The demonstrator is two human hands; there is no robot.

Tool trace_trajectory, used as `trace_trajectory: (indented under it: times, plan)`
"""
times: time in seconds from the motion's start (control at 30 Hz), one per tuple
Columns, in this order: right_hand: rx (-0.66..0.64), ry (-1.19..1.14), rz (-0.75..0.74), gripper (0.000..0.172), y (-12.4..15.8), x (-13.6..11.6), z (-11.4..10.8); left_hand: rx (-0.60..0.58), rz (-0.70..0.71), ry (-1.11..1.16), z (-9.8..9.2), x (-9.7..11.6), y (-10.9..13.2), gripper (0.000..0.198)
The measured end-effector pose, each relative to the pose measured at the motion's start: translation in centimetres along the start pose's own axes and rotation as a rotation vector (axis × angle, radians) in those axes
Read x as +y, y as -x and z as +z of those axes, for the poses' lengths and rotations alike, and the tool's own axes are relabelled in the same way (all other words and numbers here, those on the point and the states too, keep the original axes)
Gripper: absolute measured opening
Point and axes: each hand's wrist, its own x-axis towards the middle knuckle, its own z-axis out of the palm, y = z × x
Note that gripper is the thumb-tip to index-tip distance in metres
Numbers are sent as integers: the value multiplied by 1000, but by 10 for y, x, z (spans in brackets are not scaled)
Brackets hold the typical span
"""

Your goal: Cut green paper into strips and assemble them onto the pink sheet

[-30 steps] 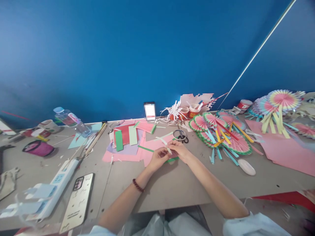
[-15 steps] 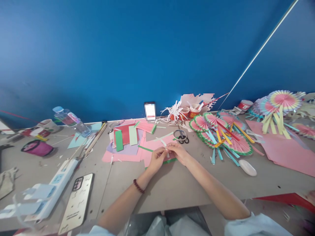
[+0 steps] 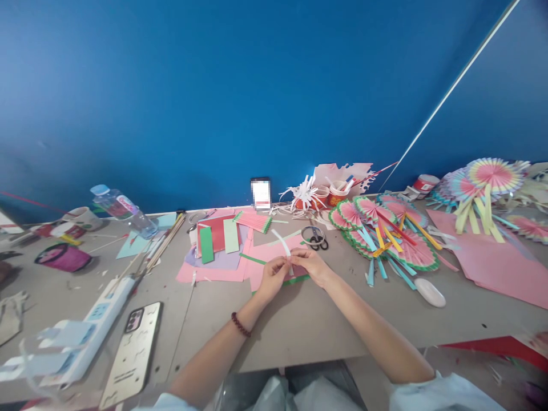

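Observation:
Between the fingertips of my left hand (image 3: 275, 275) and my right hand (image 3: 311, 265) is a narrow white strip (image 3: 282, 242), pinched by both. Its long end sticks up and away from me, and a short bit shows below the fingers. Both hands are closed and meet over a pink paper sheet (image 3: 262, 253) with green edging. Just beyond my right hand lie black-handled scissors (image 3: 319, 242) and a roll of tape (image 3: 309, 234). A pleated pink and green paper piece (image 3: 253, 221) rests farther back.
Pleated paper fans (image 3: 411, 248) crowd the right, with a white computer mouse (image 3: 430, 293) in front. On the left are a power strip (image 3: 92, 328), a phone (image 3: 132, 354), a leaning water bottle (image 3: 124, 210) and thin sticks (image 3: 168, 242). Another phone (image 3: 261, 194) leans against the blue wall.
The white strip's free end now stands up more plainly above my fingers, turned slightly. Both hands stay nearly in place. A dark shape has come in at the far left edge.

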Motion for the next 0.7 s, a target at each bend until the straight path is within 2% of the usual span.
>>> trace_trajectory:
  times: [0.1,0.2,0.5,0.7]
  plan:
    - [28,-128,119,27,-2,3,-1,-42,12,-10,1,2,0,55]
    - [110,-216,182,28,-5,4,-2,-68,-13,-12,2,4,1,50]
    - [277,-336,131,35,-11,2,-2,-113,-114,25,4,2,2,50]
    - [379,-391,116,43,-15,2,-6,-142,-117,15,6,5,3,44]
